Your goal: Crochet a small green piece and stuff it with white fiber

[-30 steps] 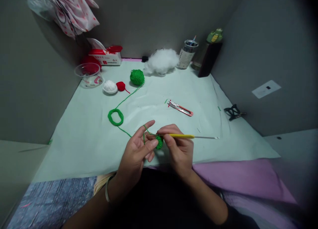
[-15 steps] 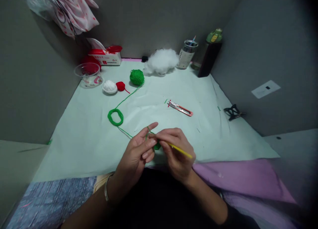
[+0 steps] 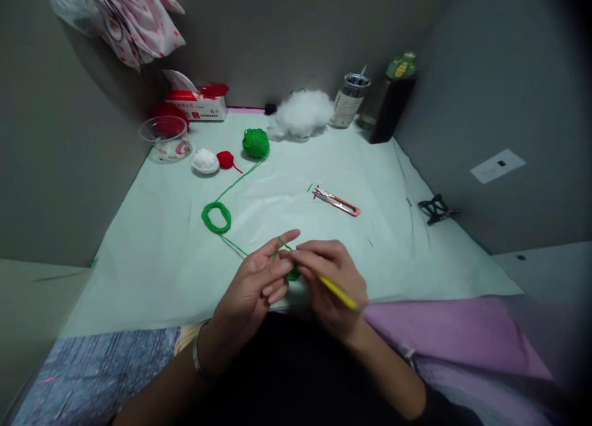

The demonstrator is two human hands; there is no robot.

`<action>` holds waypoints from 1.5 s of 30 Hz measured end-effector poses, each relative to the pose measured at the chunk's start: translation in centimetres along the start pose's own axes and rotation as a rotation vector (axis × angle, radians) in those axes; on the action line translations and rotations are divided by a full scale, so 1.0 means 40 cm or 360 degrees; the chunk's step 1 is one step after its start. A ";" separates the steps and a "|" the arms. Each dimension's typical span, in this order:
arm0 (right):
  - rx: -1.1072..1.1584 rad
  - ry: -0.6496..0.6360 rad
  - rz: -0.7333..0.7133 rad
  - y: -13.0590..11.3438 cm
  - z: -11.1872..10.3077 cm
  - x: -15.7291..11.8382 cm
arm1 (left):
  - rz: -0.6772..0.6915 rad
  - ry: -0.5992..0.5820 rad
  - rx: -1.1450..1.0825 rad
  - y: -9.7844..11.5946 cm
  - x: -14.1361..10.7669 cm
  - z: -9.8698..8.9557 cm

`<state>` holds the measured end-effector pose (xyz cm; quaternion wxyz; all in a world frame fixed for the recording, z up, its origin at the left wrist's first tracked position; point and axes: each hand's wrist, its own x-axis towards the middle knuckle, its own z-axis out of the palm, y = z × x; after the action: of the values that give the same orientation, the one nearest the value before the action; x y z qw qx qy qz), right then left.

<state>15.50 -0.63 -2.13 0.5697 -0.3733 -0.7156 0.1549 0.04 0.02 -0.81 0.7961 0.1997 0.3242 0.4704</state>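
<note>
Now left hand [image 3: 252, 285] pinches green yarn piece [image 3: 293, 275] close beside right hand [image 3: 341, 267], curled round yellow handle [image 3: 338, 291].

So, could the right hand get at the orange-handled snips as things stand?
Probably yes: the snips lie just beyond the right hand, with nothing visible between. That hand holds a yellow-handled tool, though, which may hamper picking them up.

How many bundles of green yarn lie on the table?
2: the green ball toward the back, left of the white stuffing, and the green coil, nearer the left hand.
</note>
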 end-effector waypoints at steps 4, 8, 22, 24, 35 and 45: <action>0.0534 0.0149 0.0417 -0.002 -0.011 0.016 | -0.0044 0.0013 -0.0086 0.024 0.003 -0.009; 0.0954 0.0249 0.0699 0.003 -0.014 0.034 | 0.0034 0.0025 -0.0036 0.032 0.001 -0.015; 0.0215 0.0196 0.0262 0.000 -0.002 0.001 | 0.0021 0.0069 0.0007 0.011 -0.004 0.001; 0.0557 0.0319 0.0550 0.003 -0.003 0.018 | 0.0056 0.0091 -0.0020 0.021 0.001 -0.004; 0.1035 0.0308 0.0980 0.006 0.024 0.023 | 0.0153 0.0075 0.0233 -0.002 -0.002 0.013; 0.0749 0.0379 0.0752 0.007 -0.003 0.023 | 0.0220 0.0146 0.0224 0.006 0.001 0.007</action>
<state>15.65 0.20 -1.62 0.6681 -0.4025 -0.4826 0.3985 0.13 0.18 -0.47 0.7301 0.2553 0.3778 0.5089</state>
